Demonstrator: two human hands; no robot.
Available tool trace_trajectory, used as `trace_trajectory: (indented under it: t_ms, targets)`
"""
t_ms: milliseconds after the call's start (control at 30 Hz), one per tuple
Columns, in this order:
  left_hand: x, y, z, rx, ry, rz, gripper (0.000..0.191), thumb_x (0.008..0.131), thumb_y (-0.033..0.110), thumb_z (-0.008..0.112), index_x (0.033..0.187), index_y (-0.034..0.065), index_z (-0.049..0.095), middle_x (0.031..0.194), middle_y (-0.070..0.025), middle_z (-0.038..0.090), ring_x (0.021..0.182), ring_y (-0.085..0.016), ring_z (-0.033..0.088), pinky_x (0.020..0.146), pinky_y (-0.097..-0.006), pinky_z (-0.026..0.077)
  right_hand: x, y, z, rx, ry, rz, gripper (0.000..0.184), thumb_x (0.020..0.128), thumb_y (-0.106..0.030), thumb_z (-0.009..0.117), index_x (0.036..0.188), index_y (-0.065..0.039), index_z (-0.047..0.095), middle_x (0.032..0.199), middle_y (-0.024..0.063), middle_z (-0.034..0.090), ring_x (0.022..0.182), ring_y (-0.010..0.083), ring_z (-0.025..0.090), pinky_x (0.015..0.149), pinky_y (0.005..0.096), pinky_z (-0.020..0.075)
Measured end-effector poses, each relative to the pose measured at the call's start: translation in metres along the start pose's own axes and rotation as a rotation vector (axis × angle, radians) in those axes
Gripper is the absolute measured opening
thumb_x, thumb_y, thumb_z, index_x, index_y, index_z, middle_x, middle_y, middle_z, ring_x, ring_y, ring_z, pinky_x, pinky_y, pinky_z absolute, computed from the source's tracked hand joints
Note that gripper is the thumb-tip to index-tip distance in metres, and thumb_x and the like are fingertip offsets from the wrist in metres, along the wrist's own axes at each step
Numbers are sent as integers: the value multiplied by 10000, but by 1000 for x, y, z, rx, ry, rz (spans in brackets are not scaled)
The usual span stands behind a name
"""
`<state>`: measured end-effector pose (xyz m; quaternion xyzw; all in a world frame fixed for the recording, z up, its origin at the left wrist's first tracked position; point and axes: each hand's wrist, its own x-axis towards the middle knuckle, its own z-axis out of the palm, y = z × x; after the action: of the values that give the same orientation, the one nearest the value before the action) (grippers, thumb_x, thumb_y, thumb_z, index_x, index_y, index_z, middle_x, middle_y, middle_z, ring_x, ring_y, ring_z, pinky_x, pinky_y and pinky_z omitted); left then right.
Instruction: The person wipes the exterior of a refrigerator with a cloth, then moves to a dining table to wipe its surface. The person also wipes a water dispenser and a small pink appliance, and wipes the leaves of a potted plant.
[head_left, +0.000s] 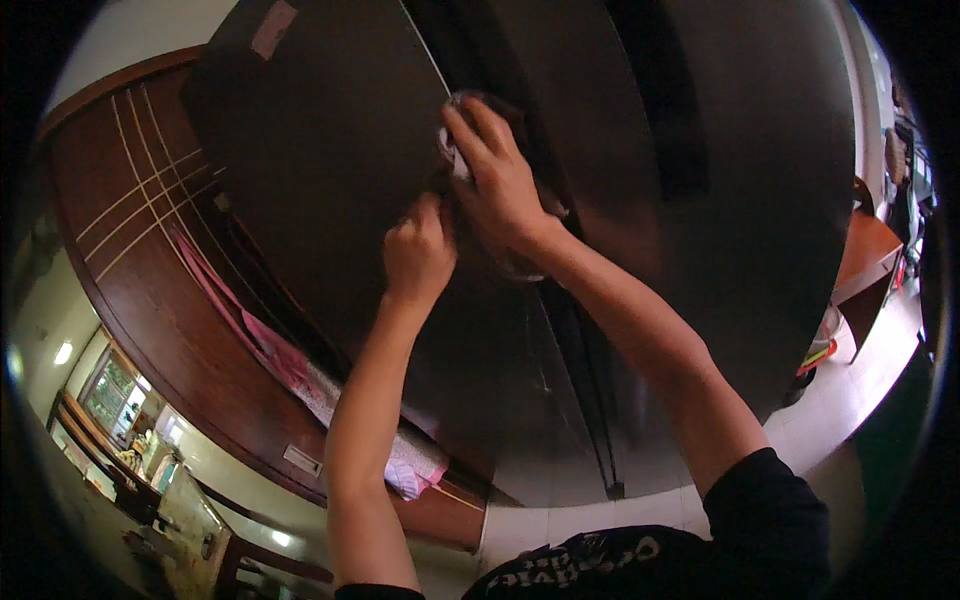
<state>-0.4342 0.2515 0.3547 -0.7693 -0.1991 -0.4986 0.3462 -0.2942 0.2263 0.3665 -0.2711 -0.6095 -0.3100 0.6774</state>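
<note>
A large, dark double-door refrigerator (337, 150) fills the view before me. My right hand (499, 172) presses a crumpled, light-coloured cloth (456, 156) against the seam between the two doors. Below that palm, more of the cloth looks blurred. Just lower and to the left, my left hand (421, 251) is curled beside the same seam, its thumb side up. Its fingertips are hidden, so whether it grips the door edge or part of the cloth cannot be told.
Left of the refrigerator stands a brown wooden panel (187, 315) with crossed pale lines. Pink and white fabric (300, 375) hangs between them. A wooden table (866, 255) is at far right, above pale floor tiles (870, 405). Wooden chairs (262, 562) show at lower left.
</note>
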Motion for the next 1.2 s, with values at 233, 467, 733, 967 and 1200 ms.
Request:
trace_trajectory:
  t_ms: [233,467,733,967,1200]
  targets:
    - [-10,-6,14,-68,222,153,84,867,120,600,861,52,551,772,-124,598,628,-313,595,552,-382,483,-19,9,8,-69,65,54,632,718,-11,653,1317,-65,459,1288,189,467,1164,380,484,922,409,449]
    - [-10,-18,13,-170,247,251,225,852,83,609,1065,28,560,1051,-153,572,905,-328,575,794,-405,452,2,16,0,162,19,141,641,710,-21,650,1321,-110,475,1129,166,589,1060,303,594,864,353,479]
    - [11,-23,11,-13,241,239,419,828,188,635,1227,114,530,1332,-176,439,1173,-316,434,970,-420,353,162,45,25,324,18,287,316,731,-195,644,1007,-41,628,905,114,671,869,206,635,791,336,489]
    - [13,-22,20,-78,259,245,412,883,199,590,1273,104,497,1369,-180,421,1206,-319,431,1000,-422,342,340,79,39,251,-150,-55,186,925,-209,502,1002,-41,529,964,80,550,804,188,512,705,373,431]
    - [3,-42,19,-249,285,258,337,900,87,518,1230,28,487,1325,-204,461,1174,-334,486,987,-445,351,269,46,71,-603,-2,-477,461,934,-258,495,1332,-40,416,1397,186,362,1280,347,357,1036,435,332]
